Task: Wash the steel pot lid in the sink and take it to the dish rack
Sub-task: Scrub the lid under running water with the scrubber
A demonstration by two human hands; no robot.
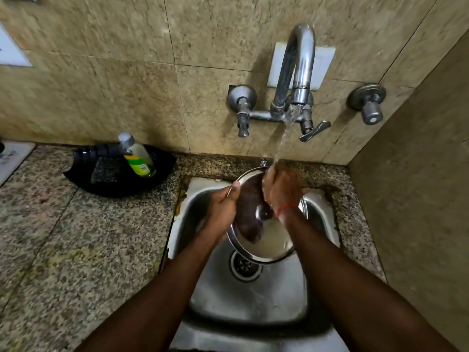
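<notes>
Left hand [223, 207] grip pinching steel lid [269, 240] rim, right hand [279, 190] flat on it, tap [299, 59] running

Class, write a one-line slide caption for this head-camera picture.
Over the sink, the left hand grips a steel lid by the rim while the right hand touches it under the running tap.

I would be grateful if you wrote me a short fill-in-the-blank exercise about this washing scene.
1. The left hand grips the steel lid over the ____.
2. Water from the tap lands on the ____.
3. The bottle leans in a tray coloured ____.
Missing words: sink; right hand; black.
</notes>
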